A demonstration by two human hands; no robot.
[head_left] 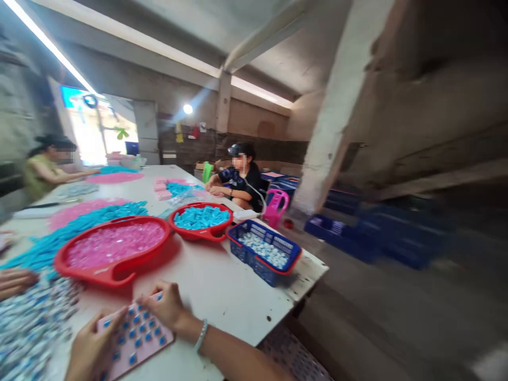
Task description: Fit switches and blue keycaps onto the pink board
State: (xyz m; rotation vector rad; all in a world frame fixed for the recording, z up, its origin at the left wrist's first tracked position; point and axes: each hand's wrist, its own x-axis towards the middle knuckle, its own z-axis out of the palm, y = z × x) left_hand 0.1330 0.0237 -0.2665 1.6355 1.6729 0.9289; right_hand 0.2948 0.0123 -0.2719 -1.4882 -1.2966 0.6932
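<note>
A pink board (127,346) with rows of small blue-topped pieces lies tilted low in front of me. My left hand (90,344) grips its left side, thumb lying over the face. At the board's far right corner is my right hand (169,307), a beaded bracelet on its wrist. Its fingers are curled and pressed together over the pieces there; whatever they pinch is hidden. Just beyond the board stands a red basin (113,280) filled with pink translucent pieces (119,243). Loose white-and-blue pieces (35,328) are heaped to the left.
Another person's hand (16,283) rests by the heap at left. A second red basin (202,233) holds blue pieces. A blue basket (257,264) of white-and-blue pieces stands near the table's (222,307) right edge. Two people sit farther along, near blue and pink piles.
</note>
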